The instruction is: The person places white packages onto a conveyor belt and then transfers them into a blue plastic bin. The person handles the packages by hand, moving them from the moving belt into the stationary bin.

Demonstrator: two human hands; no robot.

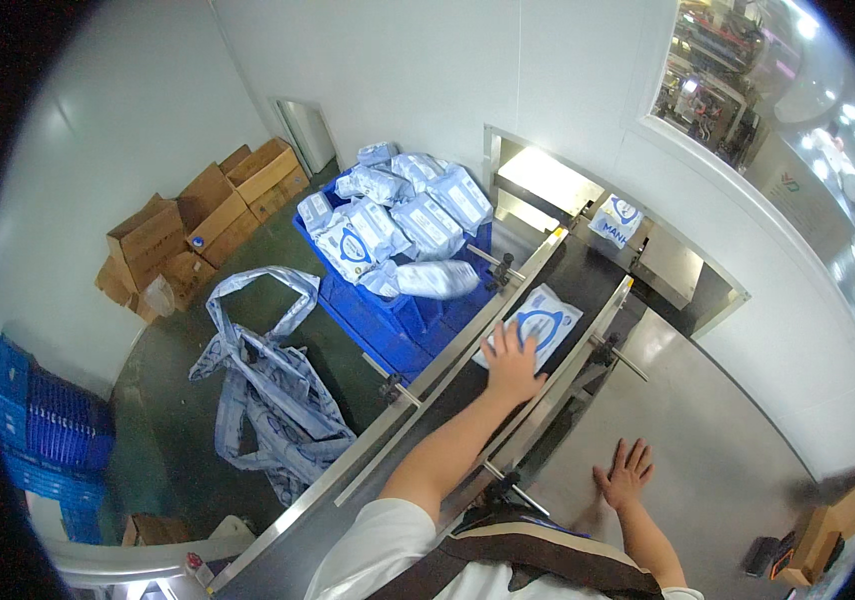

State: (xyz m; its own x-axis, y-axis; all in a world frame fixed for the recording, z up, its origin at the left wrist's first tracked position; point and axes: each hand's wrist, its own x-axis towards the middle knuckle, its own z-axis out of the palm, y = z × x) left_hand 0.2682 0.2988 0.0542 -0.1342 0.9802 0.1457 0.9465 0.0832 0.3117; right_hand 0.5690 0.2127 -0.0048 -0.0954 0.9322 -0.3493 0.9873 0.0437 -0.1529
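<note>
My left hand [515,368] reaches over the conveyor belt [468,395] with its fingers spread. Its fingertips rest on or just over the near end of a white and blue soft packet [545,322] that lies flat on the belt; whether they press on it I cannot tell. On a steel table [688,400] to the right, my right hand [628,476] lies flat, fingers apart, holding nothing. Farther up the belt, a second white and blue packet [616,220] sits at the wall opening.
Left of the belt, a blue crate [368,325] bears a heap of similar packets. Long strips of printed film [283,400] lie on the floor. Cardboard boxes [213,215] stand by the wall, blue baskets [53,420] at far left. Metal guide rails [588,345] flank the belt.
</note>
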